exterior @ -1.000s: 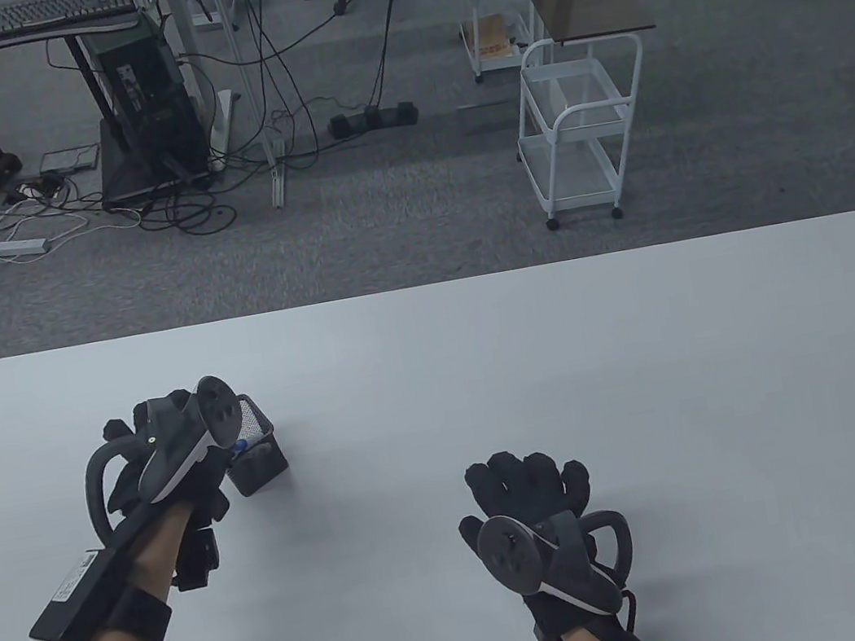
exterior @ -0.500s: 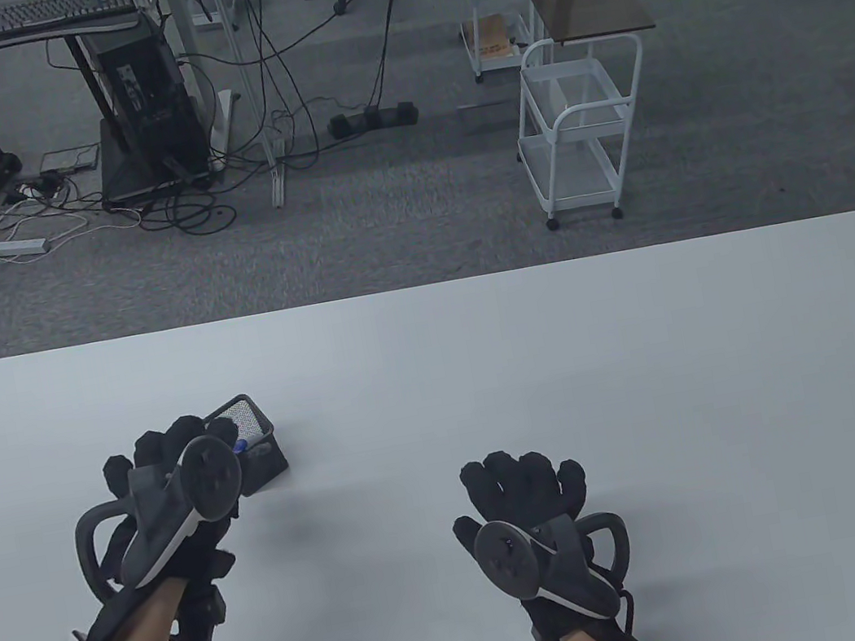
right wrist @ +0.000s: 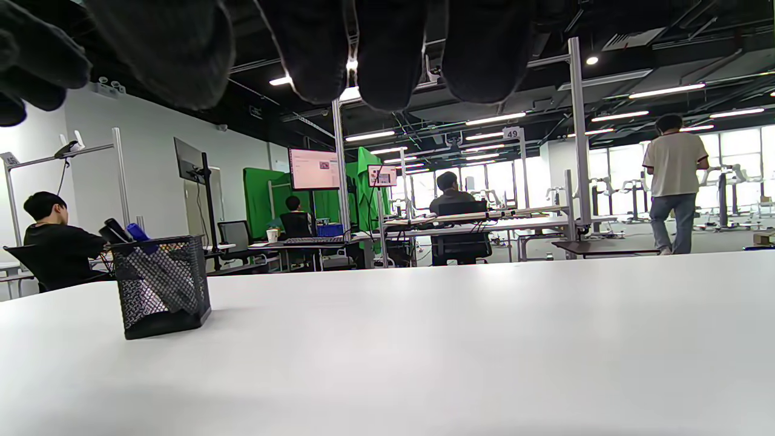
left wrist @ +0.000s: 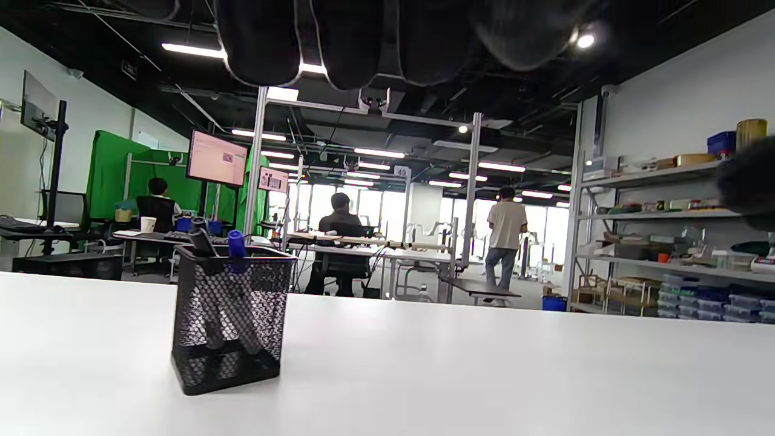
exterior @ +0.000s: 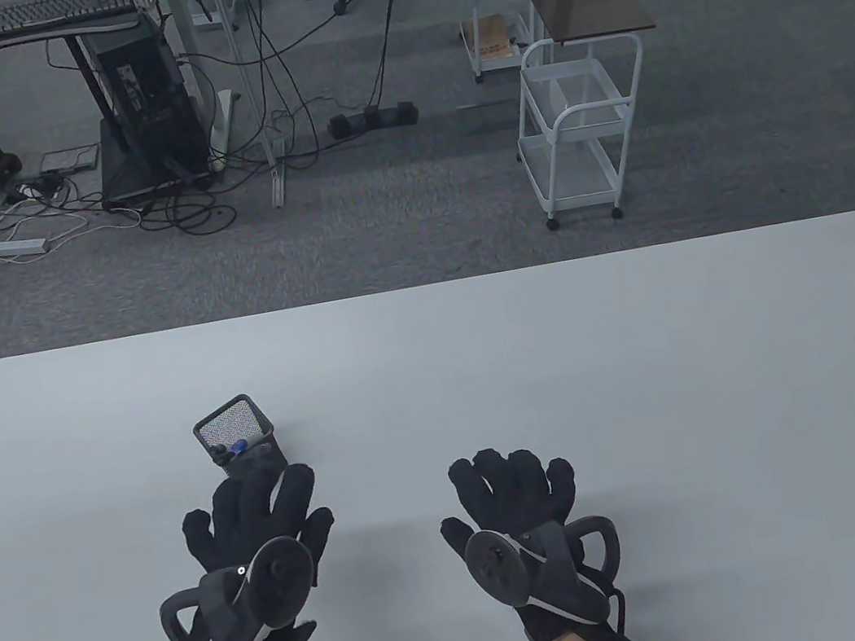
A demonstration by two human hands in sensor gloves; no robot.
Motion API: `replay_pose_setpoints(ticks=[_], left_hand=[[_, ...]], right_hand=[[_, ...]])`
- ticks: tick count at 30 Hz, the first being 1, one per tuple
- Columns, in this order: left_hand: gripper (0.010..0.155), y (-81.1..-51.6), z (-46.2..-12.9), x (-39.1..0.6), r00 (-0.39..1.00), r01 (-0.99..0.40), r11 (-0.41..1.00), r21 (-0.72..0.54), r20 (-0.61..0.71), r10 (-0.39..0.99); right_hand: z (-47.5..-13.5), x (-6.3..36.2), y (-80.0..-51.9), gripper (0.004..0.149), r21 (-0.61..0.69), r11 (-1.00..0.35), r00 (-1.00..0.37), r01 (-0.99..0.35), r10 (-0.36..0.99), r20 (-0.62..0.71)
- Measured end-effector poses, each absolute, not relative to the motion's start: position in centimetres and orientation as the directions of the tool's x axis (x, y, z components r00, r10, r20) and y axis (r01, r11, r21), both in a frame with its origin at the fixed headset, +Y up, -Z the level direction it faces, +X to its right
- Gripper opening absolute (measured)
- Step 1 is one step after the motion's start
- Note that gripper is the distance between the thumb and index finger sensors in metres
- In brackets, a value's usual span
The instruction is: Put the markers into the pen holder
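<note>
On the left part of the white table (exterior: 647, 348) stands the black mesh pen holder (exterior: 239, 436), upright and square. Two markers lean inside it, slanted toward the person's side: one with a black cap (left wrist: 198, 233) and, just beside it, one with a blue cap (left wrist: 237, 243), both caps poking above the rim. Directly in front of the holder, between it and the table's near edge, lies the left hand (exterior: 253, 525), palm down with its gloved fingers (exterior: 292, 489) spread flat and released, gripping nothing; the fingertips reach close to the holder's base, though whether they touch it cannot be told from above, and the left wrist view shows bare table between hand and holder. A tracker (exterior: 231, 611) sits strapped on its back. To the right, apart from the left hand, the right hand (exterior: 507, 492) lies the same way, palm down, fingers (exterior: 494, 466) loosely spread and holding nothing, with its own tracker (exterior: 542, 569) on top. Beyond the table's far edge stands a white wire cart (exterior: 580, 128) on grey carpet.
</note>
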State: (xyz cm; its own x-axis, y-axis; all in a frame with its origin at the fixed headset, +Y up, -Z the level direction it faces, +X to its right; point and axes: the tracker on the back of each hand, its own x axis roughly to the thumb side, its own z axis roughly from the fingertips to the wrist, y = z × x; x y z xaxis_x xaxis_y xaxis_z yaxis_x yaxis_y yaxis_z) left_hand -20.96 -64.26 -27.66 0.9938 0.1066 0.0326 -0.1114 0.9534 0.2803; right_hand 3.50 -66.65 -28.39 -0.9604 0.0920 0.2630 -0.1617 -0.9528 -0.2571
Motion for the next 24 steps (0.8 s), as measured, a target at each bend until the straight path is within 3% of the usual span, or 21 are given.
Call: replay_pose_setpoints(ticks=[12,24], left_hand=[[0.073,-67.1,-26.3,-18.3,0.988,-0.073,0.933,0.352,0.154,0.019],[0.073,-67.7,-26.8,-18.6,0.991,-0.041,0.930,0.365,0.137,-0.010]], right_hand=[[-28.2,3.0,-67.4,0.081,-0.344,-0.927,-0.949,-0.148,0.035,0.313],[-28.1,2.7,-67.5,0.082,-0.342,-0.929,-0.945,-0.141,0.024,0.325]])
